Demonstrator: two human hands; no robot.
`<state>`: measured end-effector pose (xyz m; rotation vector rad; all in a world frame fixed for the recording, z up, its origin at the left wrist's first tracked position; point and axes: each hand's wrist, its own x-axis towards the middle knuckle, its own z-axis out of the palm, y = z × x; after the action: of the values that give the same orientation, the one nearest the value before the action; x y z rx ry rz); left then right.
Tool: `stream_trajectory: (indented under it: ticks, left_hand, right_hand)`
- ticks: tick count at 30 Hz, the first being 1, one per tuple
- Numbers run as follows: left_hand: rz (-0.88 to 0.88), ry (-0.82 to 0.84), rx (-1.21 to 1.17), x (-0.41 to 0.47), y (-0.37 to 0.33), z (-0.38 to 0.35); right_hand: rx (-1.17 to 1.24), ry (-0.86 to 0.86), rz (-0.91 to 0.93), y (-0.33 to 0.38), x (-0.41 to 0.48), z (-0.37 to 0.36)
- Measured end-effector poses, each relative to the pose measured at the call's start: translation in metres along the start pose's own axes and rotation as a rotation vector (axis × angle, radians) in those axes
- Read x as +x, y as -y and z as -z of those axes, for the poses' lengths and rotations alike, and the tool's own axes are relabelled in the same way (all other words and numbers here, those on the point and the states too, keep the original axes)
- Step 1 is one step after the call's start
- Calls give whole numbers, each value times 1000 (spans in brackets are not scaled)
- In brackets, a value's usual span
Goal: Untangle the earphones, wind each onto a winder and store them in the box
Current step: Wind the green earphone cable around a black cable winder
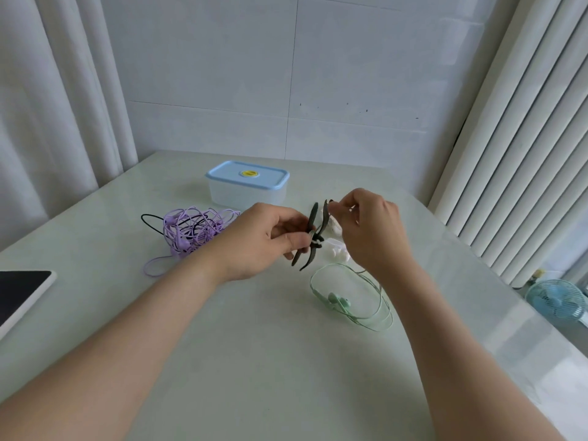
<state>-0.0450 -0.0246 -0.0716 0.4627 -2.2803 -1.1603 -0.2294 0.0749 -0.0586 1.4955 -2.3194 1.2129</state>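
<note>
Checking the head view, the only one I have. Left hand (267,240) has its grip closed round the middle of a dark grey flat plastic winder (313,237), held upright above the pale green glossy counter (254,361). Right hand (369,230) has a narrow fingertip grip on the winder's top prong. I cannot tell whether a cord end is in that pinch too.

The mint green wired earphones (350,300) lie in loose loops on the counter just below the right wrist, free of the others. One strand runs up under that wrist.

The tangled pile of purple and black earphone cords (191,230) sits near the left hand, not sorted. Some white plastic winders (337,249) lie behind the right hand, partly hidden.

The clear plastic box with the pale blue lid (248,186) stands at the back, lid on, and I see nothing inside.

My read is an early stage: one set separated, winding about to start, nothing stored. Left to do: the tangle, all winding, opening the box.

A dark-screened tablet (22,294) sits at the left edge.
</note>
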Motion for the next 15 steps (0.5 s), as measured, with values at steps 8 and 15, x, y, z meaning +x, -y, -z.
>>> stream_trajectory:
  ticks: [8,15]
  left_hand:
    - [60,-255,-360,4,1,11]
    - [133,-443,-346,9,14,14]
  right_hand:
    - [85,318,55,15,-11,-9]
    - [237,457,161,38,-26,-2]
